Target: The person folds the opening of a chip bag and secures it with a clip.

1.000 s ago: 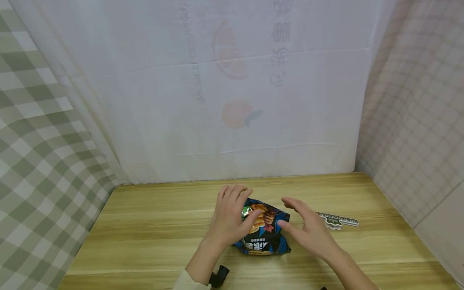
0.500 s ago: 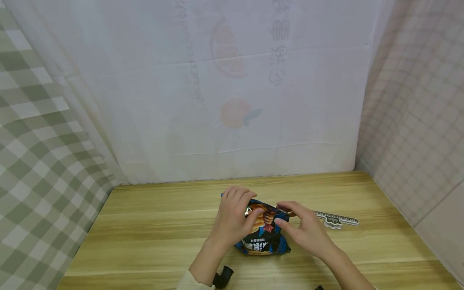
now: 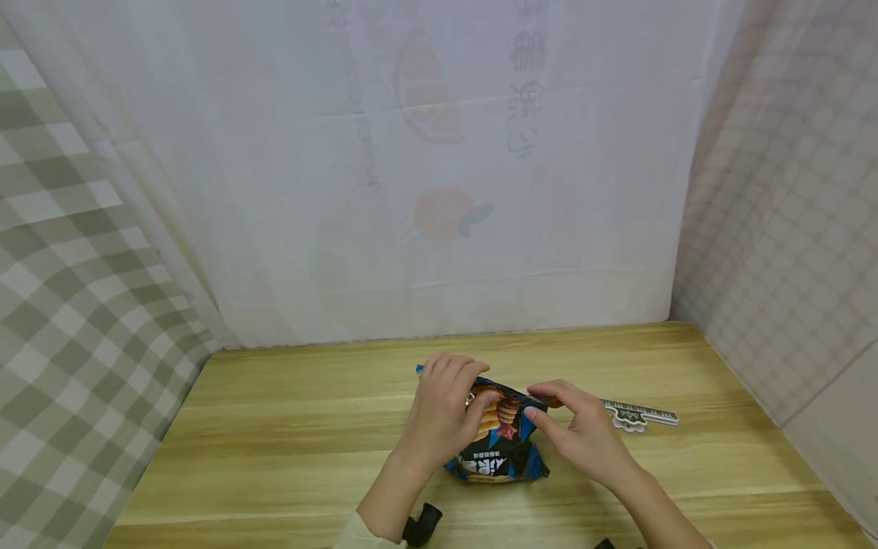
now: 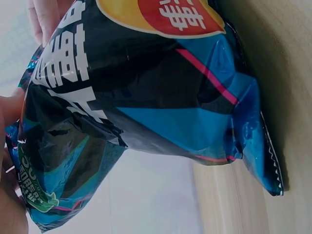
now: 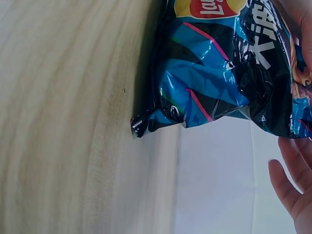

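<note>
A black and blue bag of chips point(image 3: 497, 461) stands on the table, leaning back, with its printed front toward me. My left hand point(image 3: 442, 412) holds its top left part, thumb on the front and fingers behind the upper edge. At the top right corner my right hand point(image 3: 583, 438) pinches the bag between thumb and fingers. The left wrist view shows the bag's top point(image 4: 53, 170) folded over in the left hand point(image 4: 9, 204). In the right wrist view the lower corner of the bag point(image 5: 195, 83) touches the wood, and some fingers of the right hand point(image 5: 295, 180) stand apart from it.
A flat clip with a piano-key pattern point(image 3: 641, 415) lies on the wooden table point(image 3: 288, 442) just beyond the right hand. A white cloth point(image 3: 329, 229) hangs at the back, with checked cloths point(image 3: 75, 343) at the sides. A black piece point(image 3: 423, 524) shows beside the left wrist.
My right hand has moved left onto the top right corner of the bag and now pinches it. The left hand has shifted slightly right, and the bag's top left corner shows beyond it.
</note>
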Tool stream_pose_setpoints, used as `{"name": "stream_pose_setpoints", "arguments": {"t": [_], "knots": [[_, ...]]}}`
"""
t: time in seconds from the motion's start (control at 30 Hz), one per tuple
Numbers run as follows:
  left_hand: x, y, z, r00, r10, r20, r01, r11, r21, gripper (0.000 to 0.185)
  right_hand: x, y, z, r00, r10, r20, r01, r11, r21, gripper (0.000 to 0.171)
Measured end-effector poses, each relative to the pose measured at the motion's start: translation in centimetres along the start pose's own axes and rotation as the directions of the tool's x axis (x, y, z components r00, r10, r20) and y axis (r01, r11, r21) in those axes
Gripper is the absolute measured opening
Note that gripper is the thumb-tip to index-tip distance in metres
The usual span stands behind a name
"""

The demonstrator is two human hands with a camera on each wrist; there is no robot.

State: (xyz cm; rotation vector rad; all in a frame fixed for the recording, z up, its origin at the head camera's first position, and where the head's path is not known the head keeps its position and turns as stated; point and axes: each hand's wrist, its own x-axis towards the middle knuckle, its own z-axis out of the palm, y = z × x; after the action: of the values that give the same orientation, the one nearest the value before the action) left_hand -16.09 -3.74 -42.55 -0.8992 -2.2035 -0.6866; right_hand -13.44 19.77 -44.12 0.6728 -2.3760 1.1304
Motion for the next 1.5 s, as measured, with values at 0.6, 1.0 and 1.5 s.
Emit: {"name": "stream_pose_setpoints", "arguments": {"t": [0.6, 1.0, 1.5], "knots": [[0.28, -0.08, -0.26, 0.995, 0.047, -0.089, -0.054, 0.995, -0.083, 0.006, 0.08, -0.05, -0.26, 0.998, -0.066, -0.023, 0.068, 0.995, 0.079, 0.031], [0.3, 0.02, -0.46, 0.998, 0.011, -0.065, -0.021, 0.988, -0.15, 0.009, -0.1, 0.28, -0.38, 0.998, -0.069, -0.003, 0.069, 0.996, 0.061, 0.035], [0.24, -0.17, -0.4, 0.993, 0.056, -0.108, -0.071, 0.988, -0.138, 0.017, -0.12, 0.79, -0.31, 0.979, -0.192, -0.062, 0.197, 0.977, 0.081, 0.04]]}}
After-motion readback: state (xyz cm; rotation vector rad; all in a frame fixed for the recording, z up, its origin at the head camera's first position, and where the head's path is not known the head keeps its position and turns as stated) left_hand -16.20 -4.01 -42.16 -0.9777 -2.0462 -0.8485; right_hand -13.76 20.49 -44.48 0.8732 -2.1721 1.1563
